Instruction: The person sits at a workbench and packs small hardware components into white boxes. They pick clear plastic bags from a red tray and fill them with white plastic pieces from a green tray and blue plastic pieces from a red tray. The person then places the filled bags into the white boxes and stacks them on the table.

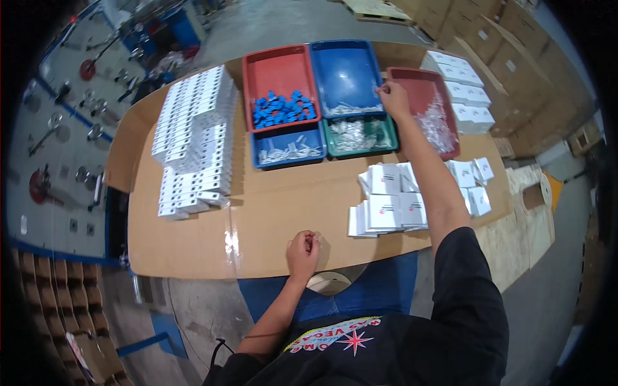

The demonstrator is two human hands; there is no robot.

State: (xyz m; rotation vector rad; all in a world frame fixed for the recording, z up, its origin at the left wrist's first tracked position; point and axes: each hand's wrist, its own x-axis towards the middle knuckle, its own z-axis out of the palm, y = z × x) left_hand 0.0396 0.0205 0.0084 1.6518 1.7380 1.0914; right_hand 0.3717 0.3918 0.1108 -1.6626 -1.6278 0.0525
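Note:
My right hand (394, 100) reaches out to the far trays, over the rim between the large blue tray (344, 64) and the right red tray (412, 78). Its fingers are pinched; whatever they hold is too small to make out. Small clear pieces (354, 109) lie along the near side of the blue tray, and clear plastic parts (438, 125) are heaped in the red one. Close to the cardboard's front edge, my left hand (304, 254) rests with curled fingers, their contents hidden. Below my right forearm sit flat white boxes (385, 212), stacked and leaning.
A left red tray (280, 64) holds blue parts (283, 109). Nearer are a small blue tray (290, 161) of whitish pieces and a green tray (362, 152) of clear packets. White boxes (196, 122) stand stacked at left, more (460, 90) at far right. Cardboard walls (125, 154) edge the table.

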